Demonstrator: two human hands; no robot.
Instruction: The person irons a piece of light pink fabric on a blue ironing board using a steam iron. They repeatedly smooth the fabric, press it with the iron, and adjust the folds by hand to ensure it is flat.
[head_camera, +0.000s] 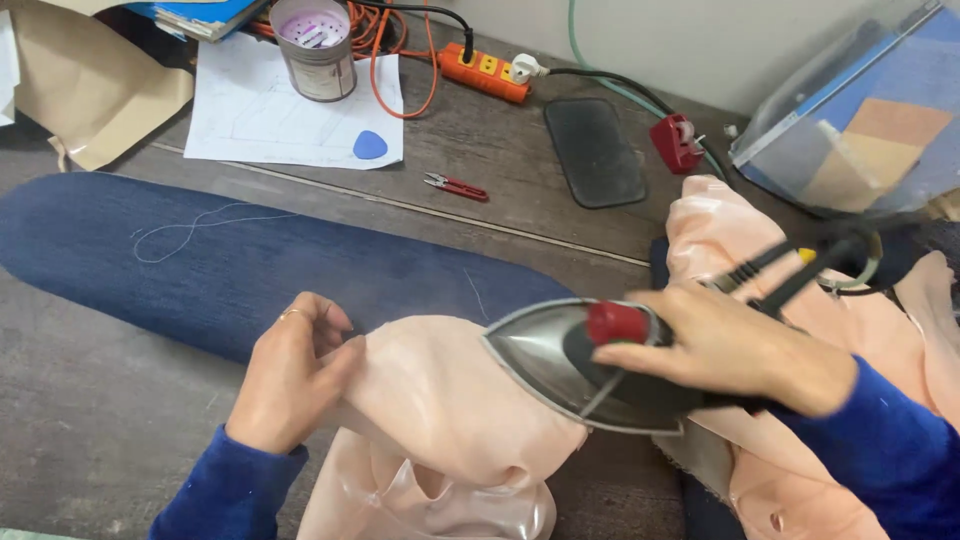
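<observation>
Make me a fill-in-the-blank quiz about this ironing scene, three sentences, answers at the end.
1. The right hand grips the ____, which lies on the peach fabric.
2. The left hand pinches the fabric over a long pad coloured ____.
3. Small red snips lie beside a sheet of ____ with a blue chalk on it.

Answers: iron; blue; paper

A grey wooden tabletop (90, 420) carries a blue pressing pad (200, 260) at centre, with paper (270, 110), red snips (458, 186) and an orange power strip (483, 72) at the far side.
</observation>
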